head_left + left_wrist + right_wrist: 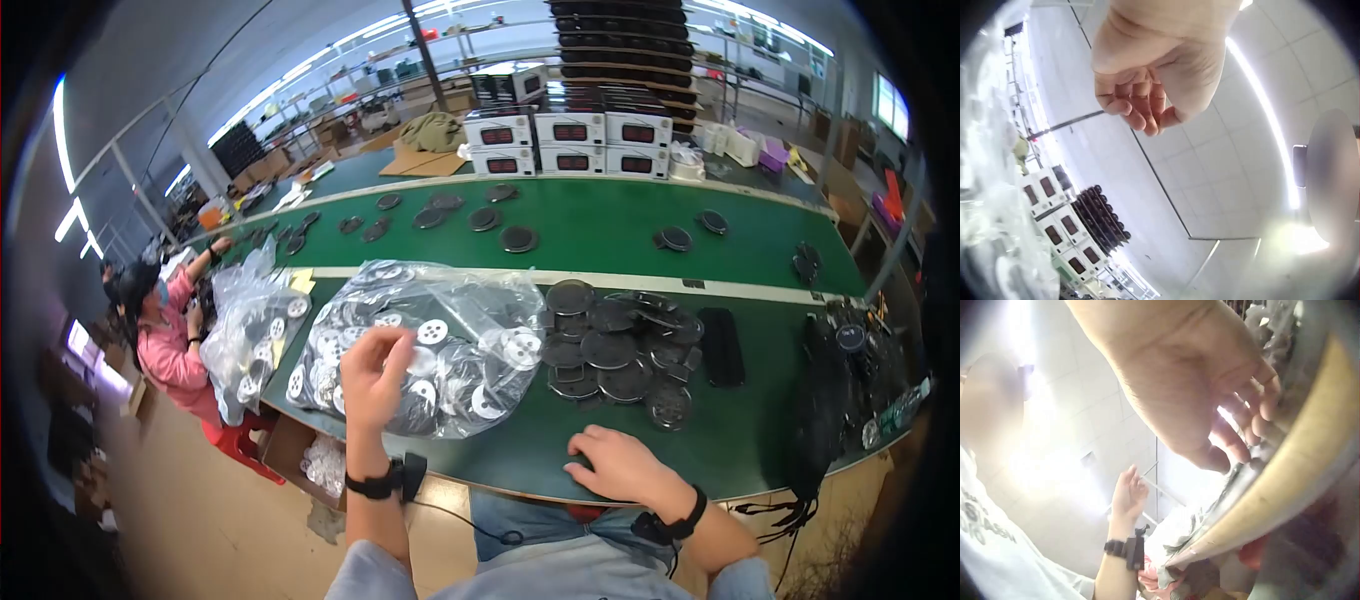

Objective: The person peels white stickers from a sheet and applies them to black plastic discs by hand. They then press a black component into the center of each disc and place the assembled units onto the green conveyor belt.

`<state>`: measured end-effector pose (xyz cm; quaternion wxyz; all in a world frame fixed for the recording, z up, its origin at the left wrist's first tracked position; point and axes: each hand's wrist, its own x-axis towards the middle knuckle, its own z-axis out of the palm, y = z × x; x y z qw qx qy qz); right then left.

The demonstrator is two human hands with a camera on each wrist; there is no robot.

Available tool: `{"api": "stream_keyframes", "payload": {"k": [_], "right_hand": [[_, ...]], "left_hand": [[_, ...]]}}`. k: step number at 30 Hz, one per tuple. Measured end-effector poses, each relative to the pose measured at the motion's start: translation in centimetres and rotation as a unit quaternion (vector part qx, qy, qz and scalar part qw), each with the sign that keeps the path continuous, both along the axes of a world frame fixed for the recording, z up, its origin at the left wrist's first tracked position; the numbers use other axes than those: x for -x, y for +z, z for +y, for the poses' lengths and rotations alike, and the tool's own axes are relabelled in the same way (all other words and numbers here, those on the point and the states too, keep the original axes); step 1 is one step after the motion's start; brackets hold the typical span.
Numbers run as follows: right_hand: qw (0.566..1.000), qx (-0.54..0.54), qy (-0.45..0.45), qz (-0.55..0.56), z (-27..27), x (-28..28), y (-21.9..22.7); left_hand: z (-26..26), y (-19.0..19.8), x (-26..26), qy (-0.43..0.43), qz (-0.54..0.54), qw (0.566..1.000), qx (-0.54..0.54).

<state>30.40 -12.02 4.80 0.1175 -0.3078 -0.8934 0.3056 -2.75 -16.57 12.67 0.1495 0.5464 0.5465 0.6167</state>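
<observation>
My left hand [375, 380] is raised in front of a clear plastic bag [470, 285] of white and dark round parts. Its fingers bend loosely towards the thumb; in the left wrist view, this hand [1160, 69] holds nothing. Down at the table's near edge, my right hand [622, 466] rests with relaxed, slightly bent fingers and nothing in its grip. The right wrist view has the same hand [1185, 387] with fingertips at the table edge [1285, 469]. Just beyond it lies a pile of black round parts [610, 350], beside a black oblong piece [722, 347].
Black discs [518, 238] are scattered on the green surface [600, 225] behind. Boxes [570, 130] are stacked at the back. Black cables and bags [825, 400] lie at right. A person in pink [170, 350] sits at left near another plastic bag [240, 330].
</observation>
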Motion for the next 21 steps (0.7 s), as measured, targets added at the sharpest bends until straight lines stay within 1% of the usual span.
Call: {"api": "stream_keyframes", "payload": {"k": [1, 3, 4, 5, 6, 7, 9, 10, 11, 12, 13, 14, 15, 16, 17, 18, 19, 21], "right_hand": [[0.999, 0.012, 0.041, -0.024, 0.7, 0.9, 0.0], [0.990, 0.030, 0.119, -0.074, 2.0, 1.5, 0.8], [0.983, 0.029, 0.150, -0.098, 3.2, 1.6, 1.6], [0.975, 0.027, 0.182, -0.124, 4.7, 1.8, 2.7], [0.972, 0.019, 0.174, -0.155, 6.1, 1.9, 4.8], [0.979, 0.017, 0.130, -0.157, 7.6, 1.8, 7.2], [0.975, -0.026, 0.034, -0.219, 10.4, 2.7, 13.5], [0.972, -0.071, 0.001, -0.223, 12.7, 3.3, 14.4], [0.968, -0.167, -0.016, -0.184, 15.0, 4.0, 14.8], [0.966, -0.185, -0.018, -0.181, 17.9, 5.4, 15.8], [0.961, -0.187, -0.004, -0.204, 21.7, 7.4, 16.3], [0.955, -0.209, -0.009, -0.209, 24.9, 9.6, 16.6], [0.952, -0.225, -0.003, -0.207, 28.4, 11.8, 16.7], [0.954, -0.210, -0.018, -0.214, 31.6, 14.1, 16.7], [0.959, -0.220, -0.024, -0.175, 35.5, 16.0, 15.2], [0.955, -0.228, -0.036, -0.185, 38.7, 17.8, 14.2], [0.951, -0.236, -0.048, -0.196, 41.3, 19.4, 12.9], [0.940, -0.224, -0.061, -0.249, 45.5, 22.3, 9.7]], "left_hand": [[2.3, 1.8, -0.9, -0.035, 0.031, 0.999, 0.002], [6.8, 4.4, -3.2, -0.058, 0.074, 0.996, 0.008], [9.1, 4.4, -4.3, -0.075, 0.091, 0.993, -0.003], [11.3, 3.6, -5.4, -0.092, 0.106, 0.990, -0.015], [13.0, 2.1, -6.7, -0.126, 0.073, 0.989, 0.002], [14.8, 0.0, -7.9, -0.160, 0.037, 0.986, 0.020], [18.2, -6.4, -8.9, -0.154, 0.020, 0.986, 0.068], [18.3, -7.8, -9.1, -0.133, 0.042, 0.988, 0.070], [18.5, -8.8, -9.4, -0.112, 0.062, 0.989, 0.070], [18.9, -9.6, -9.3, -0.099, 0.052, 0.990, 0.086], [19.0, -10.4, -8.9, -0.085, 0.041, 0.990, 0.104], [19.2, -11.2, -8.5, -0.071, 0.031, 0.989, 0.126], [19.5, -12.0, -8.3, -0.064, 0.008, 0.991, 0.117], [19.8, -12.9, -8.0, -0.056, -0.013, 0.992, 0.111], [20.2, -13.5, -7.7, -0.047, -0.032, 0.993, 0.105], [19.9, -13.0, -7.8, -0.038, -0.049, 0.992, 0.106], [20.0, -13.3, -7.9, -0.035, -0.066, 0.993, 0.093], [19.9, -12.5, -8.0, -0.030, -0.067, 0.992, 0.102]]}}
